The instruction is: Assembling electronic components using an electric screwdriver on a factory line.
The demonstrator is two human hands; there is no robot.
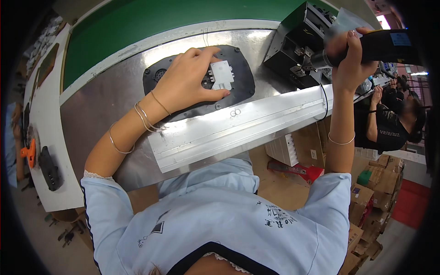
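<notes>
- The left hand (188,68) arches half-open over the black plastic shell (240,68); thumb and fingers lie at opposite edges of the white rectangular plate (222,74), a spread that appears to steady it. Whether they grip or merely rest cannot be told.
- The white rectangular plate lies on the shell, right of the palm, its face uncovered between thumb and fingers; this placement seems to leave its top accessible.
- The right hand (353,64) is closed around a black handheld power tool (389,46), raised well apart from the shell. Its metal nose (319,60) points left, near the black box-shaped unit (291,43); contact between them cannot be judged.
- The shell lies flat on the steel worktop (91,110), which presumably supports it from below.
- The aluminium profile (206,142) runs along the near side of the worktop, between shell and wearer, perhaps as a stop. Two small rings (235,112) lie on it side by side.
</notes>
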